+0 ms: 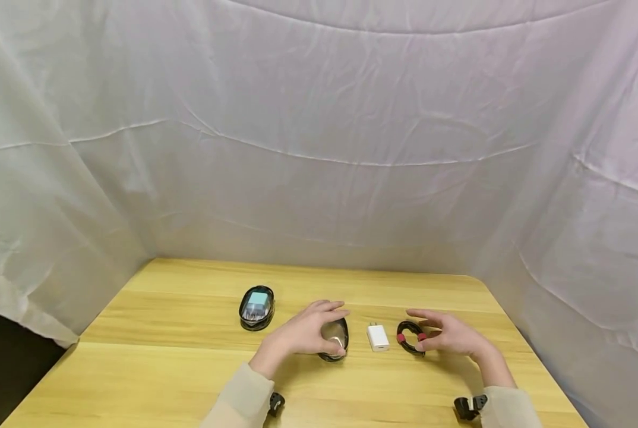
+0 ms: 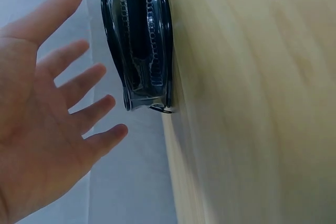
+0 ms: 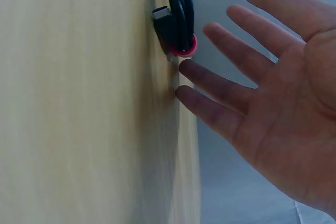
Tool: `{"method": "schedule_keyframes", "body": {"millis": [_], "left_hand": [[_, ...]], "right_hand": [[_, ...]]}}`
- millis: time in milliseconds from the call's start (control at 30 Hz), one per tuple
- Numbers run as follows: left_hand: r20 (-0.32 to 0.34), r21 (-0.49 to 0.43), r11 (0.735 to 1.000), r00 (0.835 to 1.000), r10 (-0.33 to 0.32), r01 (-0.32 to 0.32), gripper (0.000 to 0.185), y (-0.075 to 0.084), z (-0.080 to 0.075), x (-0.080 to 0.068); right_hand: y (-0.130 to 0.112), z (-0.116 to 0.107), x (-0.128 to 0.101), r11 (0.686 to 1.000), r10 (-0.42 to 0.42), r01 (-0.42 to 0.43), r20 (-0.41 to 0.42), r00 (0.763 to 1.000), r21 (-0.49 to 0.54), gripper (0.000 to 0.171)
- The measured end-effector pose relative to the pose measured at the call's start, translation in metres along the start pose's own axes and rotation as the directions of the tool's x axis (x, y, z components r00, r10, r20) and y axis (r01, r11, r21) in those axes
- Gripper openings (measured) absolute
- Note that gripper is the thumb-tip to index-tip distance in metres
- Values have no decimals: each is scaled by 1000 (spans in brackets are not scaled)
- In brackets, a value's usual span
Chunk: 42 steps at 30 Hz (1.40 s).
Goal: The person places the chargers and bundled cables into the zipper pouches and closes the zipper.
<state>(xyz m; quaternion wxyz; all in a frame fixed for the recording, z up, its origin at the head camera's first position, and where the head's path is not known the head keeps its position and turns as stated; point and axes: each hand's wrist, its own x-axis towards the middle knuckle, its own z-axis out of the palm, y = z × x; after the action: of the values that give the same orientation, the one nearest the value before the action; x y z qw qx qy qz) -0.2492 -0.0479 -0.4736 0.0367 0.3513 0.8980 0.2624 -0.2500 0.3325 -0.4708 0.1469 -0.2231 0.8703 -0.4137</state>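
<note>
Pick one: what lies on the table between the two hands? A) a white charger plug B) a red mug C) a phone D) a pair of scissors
A: in the head view a white charger plug lies on the wooden table between the left hand, which hovers open over a black zip pouch, and the right hand, open beside a coiled black cable.
</note>
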Motion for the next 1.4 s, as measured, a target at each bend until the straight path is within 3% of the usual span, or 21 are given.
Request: {"method": "schedule_keyframes", "body": {"millis": [400, 567, 1200, 1400], "left_hand": [[95, 29, 1000, 995, -14, 11, 84, 3, 4, 2], [117, 19, 1000, 993, -18, 15, 82, 4, 3, 1], [80, -32, 999, 997, 10, -7, 81, 1, 2, 2], [70, -46, 998, 997, 33, -30, 82, 0, 1, 3]], "right_hand": [[0, 4, 3, 992, -40, 43, 30, 999, -117, 83], [-1, 5, 4, 996, -31, 35, 49, 998, -80, 83], [0, 12, 8, 996, -35, 36, 19, 999, -85, 82], [-1, 16, 11, 986, -21, 18, -15, 1000, -164, 82]]}}
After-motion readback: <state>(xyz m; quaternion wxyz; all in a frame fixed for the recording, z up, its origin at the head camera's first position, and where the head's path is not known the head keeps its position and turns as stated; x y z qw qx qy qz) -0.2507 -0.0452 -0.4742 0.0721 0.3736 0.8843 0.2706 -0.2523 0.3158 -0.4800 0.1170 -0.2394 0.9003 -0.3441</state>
